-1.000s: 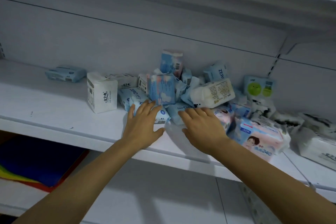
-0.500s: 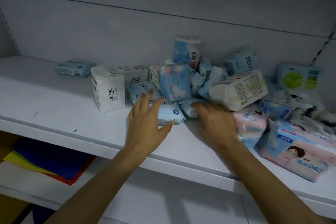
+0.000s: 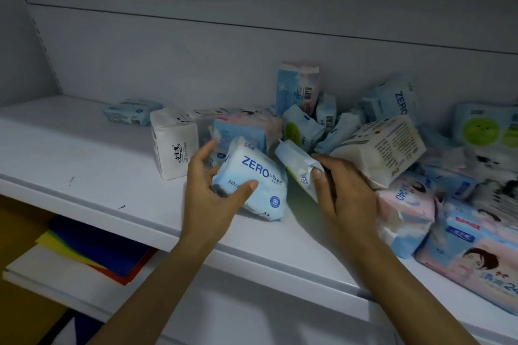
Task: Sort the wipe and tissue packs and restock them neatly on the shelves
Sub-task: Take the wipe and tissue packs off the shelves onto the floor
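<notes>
Down left, the lower shelf (image 3: 42, 274) has coloured sheets (image 3: 92, 249) stacked on it. On the white shelf (image 3: 84, 154), near the front, my left hand (image 3: 207, 199) grips a tilted blue pack (image 3: 252, 176), thumb across its face. Right hand (image 3: 344, 196) is curled round a white pack (image 3: 294, 159) just beside it. Behind them is a messy pile of packs (image 3: 392, 143).

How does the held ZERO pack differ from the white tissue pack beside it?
The ZERO pack is pale blue with large lettering; the white tissue pack has small dark print. The ZERO pack tilts in the left hand; the white tissue pack stands upright on the shelf. Both are soft-wrapped.
</notes>
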The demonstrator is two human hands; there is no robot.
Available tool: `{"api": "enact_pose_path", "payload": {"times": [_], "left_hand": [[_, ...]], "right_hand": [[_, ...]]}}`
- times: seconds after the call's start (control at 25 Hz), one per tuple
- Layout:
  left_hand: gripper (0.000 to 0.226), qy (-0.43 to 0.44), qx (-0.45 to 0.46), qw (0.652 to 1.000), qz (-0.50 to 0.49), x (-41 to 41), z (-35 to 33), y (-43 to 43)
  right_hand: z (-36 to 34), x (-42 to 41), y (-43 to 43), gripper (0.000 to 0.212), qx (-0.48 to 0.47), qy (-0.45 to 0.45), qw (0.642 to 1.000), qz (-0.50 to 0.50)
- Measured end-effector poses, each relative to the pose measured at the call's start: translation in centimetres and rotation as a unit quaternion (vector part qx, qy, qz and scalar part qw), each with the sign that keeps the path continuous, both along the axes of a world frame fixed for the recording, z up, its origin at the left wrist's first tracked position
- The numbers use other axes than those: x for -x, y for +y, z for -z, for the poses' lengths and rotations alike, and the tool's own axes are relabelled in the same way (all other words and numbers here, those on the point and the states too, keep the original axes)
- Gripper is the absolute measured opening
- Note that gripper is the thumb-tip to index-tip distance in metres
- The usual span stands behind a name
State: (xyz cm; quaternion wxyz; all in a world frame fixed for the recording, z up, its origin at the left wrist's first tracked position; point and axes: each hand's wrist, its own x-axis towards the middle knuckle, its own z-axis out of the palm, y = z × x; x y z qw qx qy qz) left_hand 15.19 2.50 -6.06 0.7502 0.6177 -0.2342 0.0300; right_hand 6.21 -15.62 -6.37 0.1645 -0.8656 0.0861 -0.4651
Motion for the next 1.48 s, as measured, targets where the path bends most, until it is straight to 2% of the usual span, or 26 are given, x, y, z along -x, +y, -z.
{"api": "enact_pose_path", "payload": {"times": [0.08, 0.2, 0.36, 0.44, 0.52, 0.64, 0.72, 0.84, 0.92, 1.04, 1.12, 1.24, 1.32, 1.48], "left_hand": [[0.085, 0.036, 0.078, 0.993, 0.08, 0.9, -0.7, -0.8], [0.074, -0.008, -0.008, 0.987, 0.162, 2.7, -0.5, -3.3], [0.072, -0.107, -0.108, 0.986, 0.068, 2.6, 0.9, -4.7], [0.075, -0.098, -0.139, 0.985, 0.032, 2.2, 1.2, -4.7], [0.067, -0.086, -0.138, 0.987, 0.01, 2.1, 1.3, -4.7], [0.05, -0.047, -0.072, 0.996, -0.004, 2.1, 1.4, -4.7], [0.057, -0.023, -0.043, 0.998, 0.031, 2.0, 1.6, -4.8], [0.066, -0.066, -0.127, 0.983, 0.116, 1.9, 1.3, -5.2], [0.064, -0.04, -0.122, 0.982, 0.135, 1.9, 0.9, -5.0], [0.041, -0.084, -0.138, 0.982, 0.101, 2.3, 0.5, -4.6], [0.038, -0.119, -0.171, 0.976, 0.072, 2.7, 0.7, -4.6], [0.055, -0.154, -0.199, 0.968, -0.019, 4.1, 0.6, -4.8], [0.074, -0.13, -0.189, 0.973, -0.031, 4.6, 0.2, -4.5], [0.07, -0.088, -0.181, 0.978, -0.048, 7.6, -1.8, -1.8]], "right_hand": [[0.0, -0.1, 0.3, 0.049, -0.016, 0.079, 0.994, -0.068], [-0.3, -0.2, 0.3, 0.061, -0.06, 0.114, 0.98, -0.152], [-0.5, 0.1, 0.0, 0.071, -0.053, 0.111, 0.974, -0.189], [-0.2, -0.2, -0.2, 0.068, -0.018, 0.133, 0.979, -0.156], [0.0, -0.4, -0.4, 0.056, -0.004, 0.126, 0.986, -0.107], [0.1, -0.2, 0.0, 0.036, -0.147, 0.043, 0.982, -0.112], [0.2, -0.1, 0.2, 0.032, -0.21, 0.01, 0.968, -0.138], [-0.1, 0.0, 0.7, 0.049, -0.205, 0.063, 0.949, -0.23], [-0.3, 0.1, 0.6, 0.066, -0.205, 0.08, 0.931, -0.291], [0.2, -0.3, 0.3, 0.079, -0.196, 0.075, 0.942, -0.263], [0.5, -0.6, 0.3, 0.085, -0.212, 0.063, 0.952, -0.212], [0.0, 0.3, 0.3, 0.077, -0.215, 0.024, 0.956, -0.197], [-0.1, 0.6, 0.8, 0.075, -0.23, 0.013, 0.95, -0.21], [-0.7, 2.1, 1.7, 0.072, -0.209, -0.007, 0.934, -0.291]]}}
